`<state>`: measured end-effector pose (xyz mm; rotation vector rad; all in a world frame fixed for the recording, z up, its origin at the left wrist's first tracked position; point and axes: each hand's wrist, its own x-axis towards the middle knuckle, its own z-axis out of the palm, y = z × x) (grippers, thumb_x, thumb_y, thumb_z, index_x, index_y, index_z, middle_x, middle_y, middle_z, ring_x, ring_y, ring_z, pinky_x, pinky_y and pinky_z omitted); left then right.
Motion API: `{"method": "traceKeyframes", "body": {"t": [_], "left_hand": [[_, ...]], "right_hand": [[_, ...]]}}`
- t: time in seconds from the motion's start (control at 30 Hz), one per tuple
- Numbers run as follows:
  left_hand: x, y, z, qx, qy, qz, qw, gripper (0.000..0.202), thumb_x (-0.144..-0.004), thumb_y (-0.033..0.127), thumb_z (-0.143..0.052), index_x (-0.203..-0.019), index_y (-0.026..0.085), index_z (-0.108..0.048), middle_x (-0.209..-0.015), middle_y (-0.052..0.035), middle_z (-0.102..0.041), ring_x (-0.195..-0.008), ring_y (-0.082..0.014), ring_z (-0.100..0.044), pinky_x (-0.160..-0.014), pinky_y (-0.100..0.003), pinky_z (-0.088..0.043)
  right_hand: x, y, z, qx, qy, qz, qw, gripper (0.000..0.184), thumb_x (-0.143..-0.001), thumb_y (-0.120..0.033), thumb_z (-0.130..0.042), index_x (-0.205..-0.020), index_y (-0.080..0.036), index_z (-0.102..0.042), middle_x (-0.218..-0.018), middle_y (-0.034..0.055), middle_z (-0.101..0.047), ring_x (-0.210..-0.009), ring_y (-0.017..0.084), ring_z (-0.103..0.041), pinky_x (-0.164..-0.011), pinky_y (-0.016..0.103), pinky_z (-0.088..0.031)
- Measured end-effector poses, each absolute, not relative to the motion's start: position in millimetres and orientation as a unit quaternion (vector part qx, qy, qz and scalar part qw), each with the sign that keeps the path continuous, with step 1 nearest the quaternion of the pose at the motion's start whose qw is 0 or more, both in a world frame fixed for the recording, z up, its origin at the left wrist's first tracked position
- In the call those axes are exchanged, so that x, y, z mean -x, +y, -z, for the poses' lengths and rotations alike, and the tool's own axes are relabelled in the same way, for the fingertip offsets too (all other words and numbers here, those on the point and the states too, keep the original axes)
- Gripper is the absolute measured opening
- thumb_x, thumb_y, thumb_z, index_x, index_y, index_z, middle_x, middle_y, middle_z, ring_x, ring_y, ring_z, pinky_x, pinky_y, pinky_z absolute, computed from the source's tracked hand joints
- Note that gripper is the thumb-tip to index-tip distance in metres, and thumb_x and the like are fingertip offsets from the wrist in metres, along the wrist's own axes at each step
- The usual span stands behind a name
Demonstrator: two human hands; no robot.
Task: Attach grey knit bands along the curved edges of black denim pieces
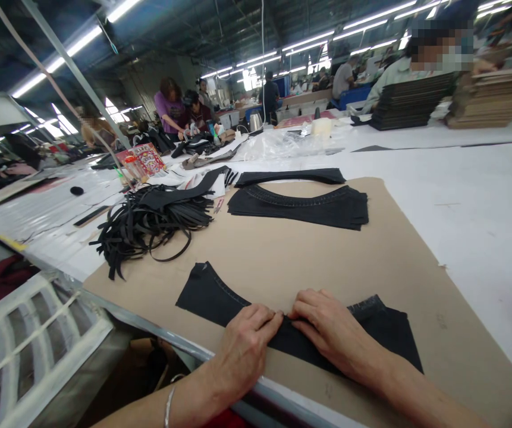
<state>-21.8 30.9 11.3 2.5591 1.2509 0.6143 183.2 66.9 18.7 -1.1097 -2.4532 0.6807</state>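
Observation:
A curved piece of black denim lies on a brown cardboard sheet at the table's near edge. My left hand and my right hand both rest on its middle, fingertips meeting and pinching the fabric's upper edge. Both hands are closed on the cloth. Farther up the cardboard sits a stack of similar curved black pieces, and a narrower black piece lies behind it.
A tangle of black strips lies at the left of the cardboard. A white plastic crate stands below the table at left. Stacks of dark sheets and cardboard sit at the back right. Other people work at the far tables.

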Motion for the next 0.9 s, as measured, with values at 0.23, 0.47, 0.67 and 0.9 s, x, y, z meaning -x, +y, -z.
{"method": "traceKeyframes", "body": {"t": [0.23, 0.47, 0.67, 0.9], "left_hand": [[33, 23, -14, -0.857, 0.439, -0.24, 0.123, 0.046, -0.087, 0.001, -0.037, -0.127, 0.015, -0.053, -0.112, -0.0106, -0.062, -0.106, -0.0208, -0.054, -0.094, -0.039, -0.051], [57, 30, -14, -0.859, 0.45, -0.224, 0.094, 0.04, -0.086, 0.004, -0.042, -0.118, 0.019, -0.06, -0.106, -0.0083, -0.063, -0.101, -0.0208, -0.056, -0.09, -0.039, -0.051], [79, 48, -22, -0.889, 0.41, -0.199, 0.053, 0.035, -0.087, 0.008, -0.044, -0.114, 0.018, -0.063, -0.102, -0.0075, -0.066, -0.098, -0.0194, -0.058, -0.09, -0.039, -0.049], [61, 34, -25, -0.887, 0.399, -0.223, 0.065, 0.038, -0.087, 0.006, -0.042, -0.119, 0.017, -0.059, -0.108, -0.009, -0.064, -0.099, -0.0197, -0.057, -0.091, -0.039, -0.047]], "right_hand": [[-186, 66, -21, 0.395, -0.865, -0.252, 0.18, 0.011, -0.09, -0.015, -0.052, -0.085, -0.022, -0.059, -0.088, 0.0002, -0.058, -0.085, 0.017, -0.052, -0.079, 0.033, -0.036], [-178, 60, -30, 0.432, -0.853, -0.255, 0.148, 0.013, -0.09, -0.014, -0.05, -0.086, -0.022, -0.059, -0.091, 0.0015, -0.059, -0.086, 0.018, -0.054, -0.08, 0.035, -0.037], [-169, 51, -33, 0.475, -0.824, -0.283, 0.127, 0.012, -0.087, -0.014, -0.051, -0.086, -0.023, -0.06, -0.09, 0.0009, -0.061, -0.086, 0.019, -0.055, -0.082, 0.037, -0.038], [-168, 36, -29, 0.508, -0.8, -0.293, 0.129, 0.01, -0.087, -0.014, -0.05, -0.087, -0.022, -0.056, -0.089, 0.0024, -0.059, -0.087, 0.02, -0.055, -0.08, 0.037, -0.042]]}}
